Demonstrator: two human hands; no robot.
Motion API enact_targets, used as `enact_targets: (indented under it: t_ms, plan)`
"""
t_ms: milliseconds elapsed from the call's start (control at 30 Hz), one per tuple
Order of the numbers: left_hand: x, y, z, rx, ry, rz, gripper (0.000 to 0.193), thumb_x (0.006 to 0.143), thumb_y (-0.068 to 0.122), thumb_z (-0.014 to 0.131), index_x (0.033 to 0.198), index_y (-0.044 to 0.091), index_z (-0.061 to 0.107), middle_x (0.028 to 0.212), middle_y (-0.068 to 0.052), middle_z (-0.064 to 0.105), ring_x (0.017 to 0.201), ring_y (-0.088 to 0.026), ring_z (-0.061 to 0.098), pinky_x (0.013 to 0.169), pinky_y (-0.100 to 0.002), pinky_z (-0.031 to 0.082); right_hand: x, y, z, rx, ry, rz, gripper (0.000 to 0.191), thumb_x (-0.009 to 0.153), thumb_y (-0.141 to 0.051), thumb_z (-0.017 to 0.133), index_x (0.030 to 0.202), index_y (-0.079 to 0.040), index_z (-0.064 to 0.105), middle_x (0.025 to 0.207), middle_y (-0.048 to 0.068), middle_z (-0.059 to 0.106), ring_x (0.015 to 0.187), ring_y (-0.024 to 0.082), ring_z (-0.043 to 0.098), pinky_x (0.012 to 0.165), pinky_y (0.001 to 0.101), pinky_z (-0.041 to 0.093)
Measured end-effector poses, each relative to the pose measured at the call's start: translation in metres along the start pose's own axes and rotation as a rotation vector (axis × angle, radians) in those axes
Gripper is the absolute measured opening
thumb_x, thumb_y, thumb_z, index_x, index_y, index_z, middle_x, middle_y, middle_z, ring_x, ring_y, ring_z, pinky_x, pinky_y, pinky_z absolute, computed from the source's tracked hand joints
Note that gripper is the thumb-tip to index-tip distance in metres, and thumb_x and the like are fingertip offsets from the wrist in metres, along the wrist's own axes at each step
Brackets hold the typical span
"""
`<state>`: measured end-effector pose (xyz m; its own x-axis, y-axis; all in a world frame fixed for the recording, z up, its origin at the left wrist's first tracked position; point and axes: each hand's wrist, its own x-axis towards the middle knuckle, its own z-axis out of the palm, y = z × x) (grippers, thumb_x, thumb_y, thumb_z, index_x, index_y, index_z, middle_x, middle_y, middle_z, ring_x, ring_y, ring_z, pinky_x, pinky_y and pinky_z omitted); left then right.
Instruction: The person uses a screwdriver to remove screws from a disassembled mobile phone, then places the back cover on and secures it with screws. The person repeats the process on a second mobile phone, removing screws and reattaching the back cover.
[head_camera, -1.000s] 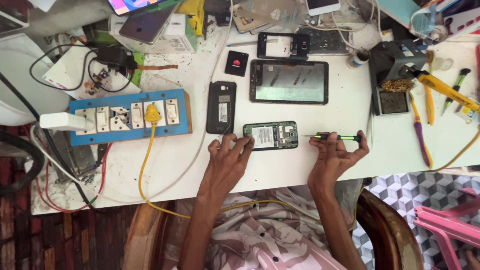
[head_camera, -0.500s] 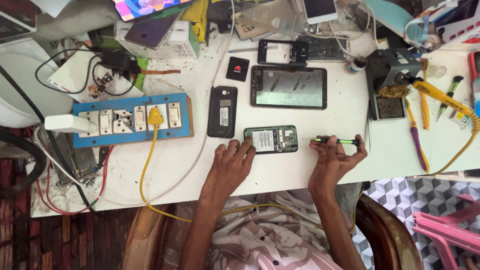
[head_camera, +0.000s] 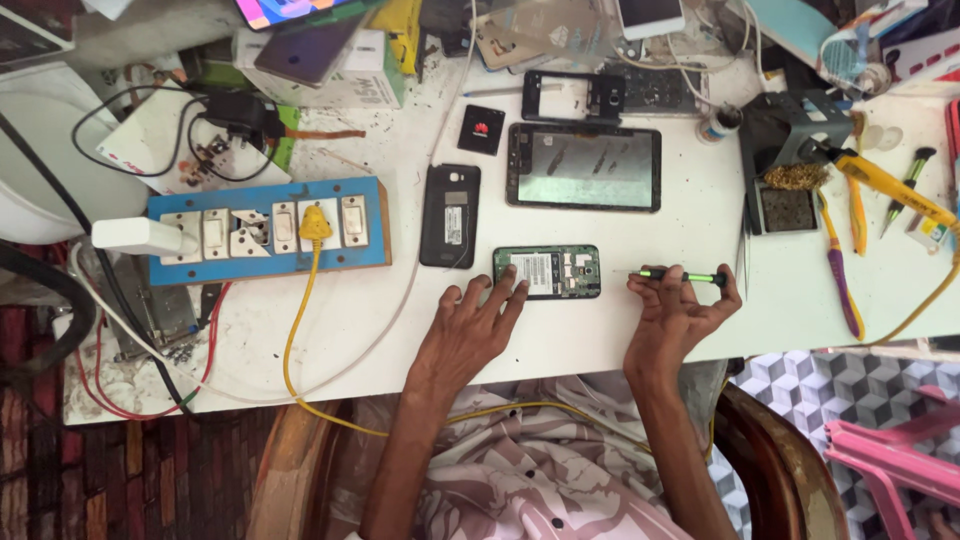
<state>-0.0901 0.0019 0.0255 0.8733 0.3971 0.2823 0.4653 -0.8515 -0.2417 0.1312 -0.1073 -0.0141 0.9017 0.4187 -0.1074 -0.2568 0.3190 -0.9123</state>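
Resting our left hand (head_camera: 470, 330) spread-fingered on the opened phone (head_camera: 547, 272) lying crosswise at twelve o'clock; our right hand (head_camera: 675, 315) pinches a green screwdriver (head_camera: 680, 276), tip pointing nine o'clock toward it.

An opened phone (head_camera: 547, 272) lies on the desk (head_camera: 600, 340), with a screwdriver (head_camera: 680, 276) to its right. A tablet (head_camera: 584, 167) lies behind it, a power strip (head_camera: 265, 230) far left.
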Motion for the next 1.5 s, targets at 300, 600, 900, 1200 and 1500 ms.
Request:
enact_targets:
  t_ms: [300, 600, 900, 1200, 1500]
  plan:
    - [-0.012, -0.003, 0.003, -0.144, 0.032, -0.031, 0.029, 0.088, 0.015, 0.071, 0.117, 0.018, 0.076, 0.130, 0.004, 0.066, 0.106, -0.013, 0.057, 0.097, -0.038, 0.038, -0.001, -0.003, 0.002, 0.011, -0.007, -0.006, 0.070, 0.107, -0.013, 0.070, 0.153, -0.017, 0.017, 0.104, 0.013, 0.065, 0.084, 0.021, 0.069, 0.081, 0.0361, 0.063]
    - [-0.003, -0.002, -0.004, -0.160, 0.049, -0.116, 0.028, 0.088, 0.014, 0.068, 0.115, 0.017, 0.074, 0.138, 0.001, 0.064, 0.106, -0.014, 0.058, 0.088, -0.036, 0.036, -0.007, -0.006, 0.006, -0.030, -0.021, -0.022, 0.065, 0.109, -0.012, 0.067, 0.153, -0.017, 0.019, 0.103, 0.015, 0.067, 0.083, 0.021, 0.068, 0.084, 0.0356, 0.061]
    - [-0.003, -0.004, -0.009, -0.157, 0.042, -0.087, 0.024, 0.092, 0.014, 0.067, 0.116, 0.017, 0.074, 0.137, 0.001, 0.066, 0.095, -0.011, 0.057, 0.087, -0.034, 0.037, -0.013, -0.006, 0.006, -0.080, -0.024, -0.066, 0.067, 0.111, -0.010, 0.066, 0.156, -0.016, 0.017, 0.106, 0.018, 0.068, 0.085, 0.022, 0.070, 0.087, 0.0397, 0.063]
    - [-0.008, 0.000, -0.005, -0.093, 0.090, -0.062, 0.015, 0.099, 0.020, 0.068, 0.112, 0.022, 0.074, 0.137, 0.008, 0.067, 0.105, -0.010, 0.057, 0.090, -0.034, 0.031, -0.019, -0.009, 0.004, -0.183, -0.048, -0.078, 0.070, 0.115, -0.011, 0.063, 0.160, -0.017, 0.010, 0.106, 0.020, 0.069, 0.084, 0.022, 0.071, 0.088, 0.0389, 0.063]
    - [-0.001, -0.001, -0.004, -0.132, 0.032, -0.155, 0.017, 0.097, 0.016, 0.069, 0.113, 0.020, 0.074, 0.141, 0.006, 0.068, 0.118, -0.015, 0.058, 0.090, -0.036, 0.028, -0.018, -0.008, 0.006, -0.167, -0.023, -0.072, 0.069, 0.114, -0.009, 0.063, 0.159, -0.015, 0.011, 0.105, 0.021, 0.071, 0.083, 0.022, 0.070, 0.084, 0.0397, 0.063]
